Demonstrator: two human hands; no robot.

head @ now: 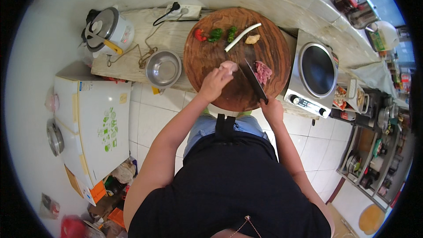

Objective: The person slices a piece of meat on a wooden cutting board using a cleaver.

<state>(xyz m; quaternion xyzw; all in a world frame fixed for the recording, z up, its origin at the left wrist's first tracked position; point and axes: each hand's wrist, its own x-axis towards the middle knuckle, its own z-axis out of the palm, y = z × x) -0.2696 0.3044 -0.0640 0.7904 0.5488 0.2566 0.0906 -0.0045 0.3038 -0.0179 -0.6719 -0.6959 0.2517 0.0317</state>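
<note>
On a round wooden chopping board [211, 56], my left hand [216, 82] touches a pale piece of raw meat [228, 66] with its fingertips. My right hand [272, 108] grips the handle of a cleaver [253, 81], whose blade lies between that piece and a pile of cut raw red meat [263, 72]. Along the far part of the board are a piece of red pepper [199, 35], green pepper pieces [215, 35] [232, 34], a white scallion stalk [243, 37] and a knob of ginger [252, 39].
Left of the board stand a steel bowl [163, 69] and a rice cooker [112, 33] with a yellow-handled tool on its lid. A power strip [190, 11] lies behind. An induction cooker [314, 72] is at the right. A white chest freezer [99, 119] stands at the lower left.
</note>
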